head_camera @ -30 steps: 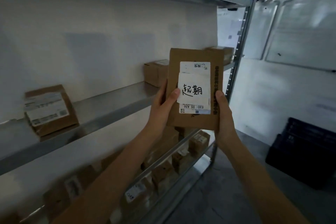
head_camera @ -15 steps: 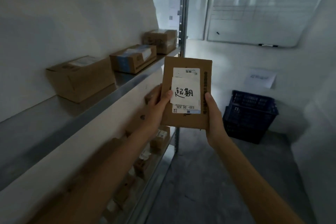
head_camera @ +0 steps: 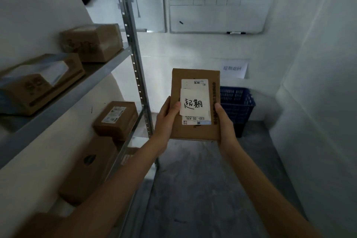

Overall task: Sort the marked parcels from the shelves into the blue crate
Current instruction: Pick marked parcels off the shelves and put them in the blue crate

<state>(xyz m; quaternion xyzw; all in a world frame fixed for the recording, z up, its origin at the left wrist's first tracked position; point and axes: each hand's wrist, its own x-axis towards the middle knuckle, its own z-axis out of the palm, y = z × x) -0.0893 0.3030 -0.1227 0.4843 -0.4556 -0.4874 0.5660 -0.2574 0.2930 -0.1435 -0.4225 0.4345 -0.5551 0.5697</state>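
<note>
On the left of the frame, the shelves hold brown boxes; whether any have marks is too hard to tell. In the middle, the left hand grips one edge of a flat marked parcel and the right hand grips the other. It is up in the air, not in anything. Behind it, middle right, sits the blue crate, its inside hidden. This parcel has yet to go in.
</note>
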